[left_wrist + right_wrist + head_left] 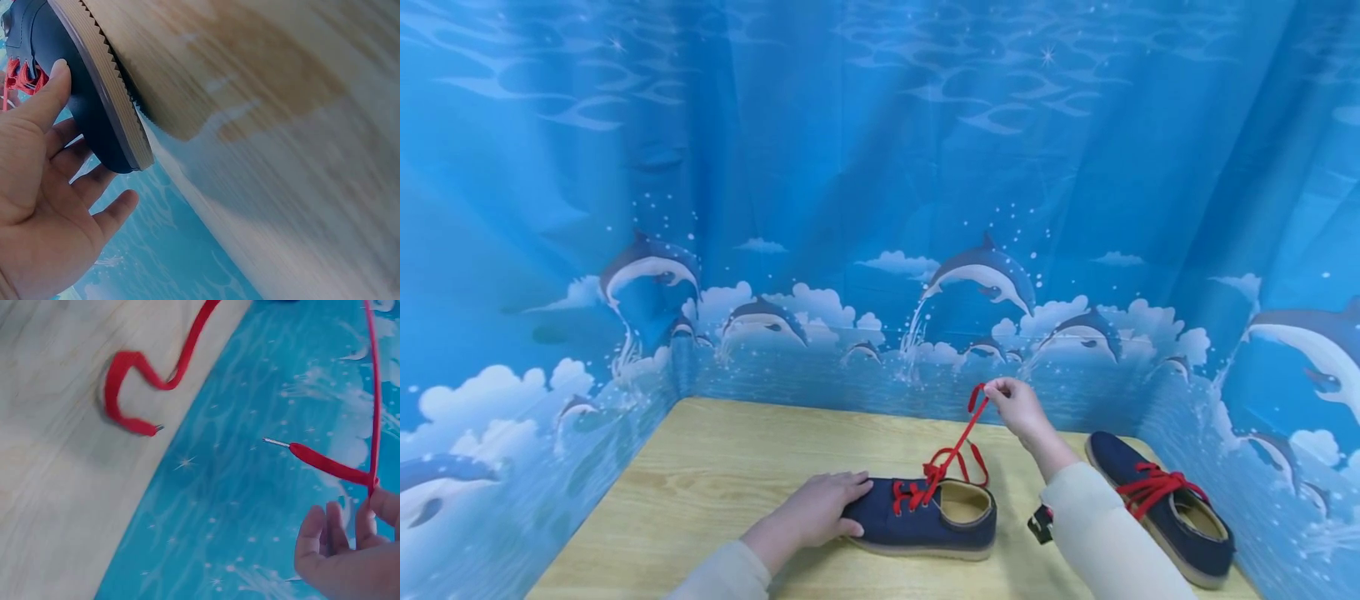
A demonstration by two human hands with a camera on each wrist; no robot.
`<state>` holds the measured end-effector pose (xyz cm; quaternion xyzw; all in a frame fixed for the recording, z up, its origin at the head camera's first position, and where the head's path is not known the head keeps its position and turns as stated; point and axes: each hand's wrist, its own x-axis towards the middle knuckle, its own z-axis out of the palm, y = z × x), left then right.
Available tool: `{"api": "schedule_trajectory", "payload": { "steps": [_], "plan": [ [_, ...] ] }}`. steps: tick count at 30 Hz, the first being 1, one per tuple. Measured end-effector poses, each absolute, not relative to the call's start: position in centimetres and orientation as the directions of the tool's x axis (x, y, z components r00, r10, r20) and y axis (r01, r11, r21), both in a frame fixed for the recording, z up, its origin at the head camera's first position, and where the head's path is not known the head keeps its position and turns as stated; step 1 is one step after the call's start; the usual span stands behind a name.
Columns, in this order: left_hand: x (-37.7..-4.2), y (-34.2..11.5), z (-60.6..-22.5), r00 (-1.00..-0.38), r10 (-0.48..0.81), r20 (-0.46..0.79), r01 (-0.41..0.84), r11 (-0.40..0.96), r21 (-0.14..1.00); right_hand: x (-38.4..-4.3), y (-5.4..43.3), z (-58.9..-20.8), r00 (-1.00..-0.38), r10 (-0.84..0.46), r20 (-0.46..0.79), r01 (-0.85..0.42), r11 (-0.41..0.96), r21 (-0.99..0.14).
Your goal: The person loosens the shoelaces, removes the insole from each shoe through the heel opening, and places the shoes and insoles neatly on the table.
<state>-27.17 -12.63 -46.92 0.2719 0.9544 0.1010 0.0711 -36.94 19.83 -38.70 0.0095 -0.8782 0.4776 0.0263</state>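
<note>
A navy shoe [917,521] with a tan sole lies on the table, its toe toward the left. My left hand [820,508] holds it by the toe, with the thumb on the near side and the fingers over the far side, as the left wrist view shows too. Above and behind the shoe, my right hand [1018,407] pinches a red shoelace [967,427] near one end. That lace runs taut from the knot at the shoe's eyelets, and its metal-tipped end [322,462] sticks out beyond the fingers. Another lace end [112,394] lies loosely curled on the table.
A second navy shoe [1195,554], its red laces tied in a bow, rests at the right side of the wooden table [700,475]. A small black object [1040,525] shows beside the right sleeve. A blue dolphin-print curtain [850,208] surrounds the table's back and sides.
</note>
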Motion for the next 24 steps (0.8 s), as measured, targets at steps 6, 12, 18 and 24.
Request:
{"api": "schedule_trajectory", "payload": {
  "steps": [6,12,18,24],
  "plan": [
    [-27.1,-12.6,-46.9,-0.843,0.533,-0.072,0.507,0.832,0.226,-37.6,19.6,-40.9,-0.992,-0.123,-0.022,-0.049,0.541,-0.84],
    [-27.0,-12.5,-46.8,-0.843,0.534,-0.068,0.508,0.831,0.227,-37.4,18.5,-43.4,-0.98,-0.179,-0.084,-0.024,0.527,-0.85],
    [-27.0,-12.5,-46.8,-0.844,0.53,-0.079,0.503,0.834,0.226,-37.1,17.9,-44.9,-0.977,-0.189,-0.1,-0.022,0.553,-0.833],
    [-27.0,-12.5,-46.7,-0.843,0.534,-0.066,0.509,0.831,0.224,-36.6,18.0,-44.7,-0.978,-0.198,-0.064,-0.064,0.577,-0.814]
  ]
}}
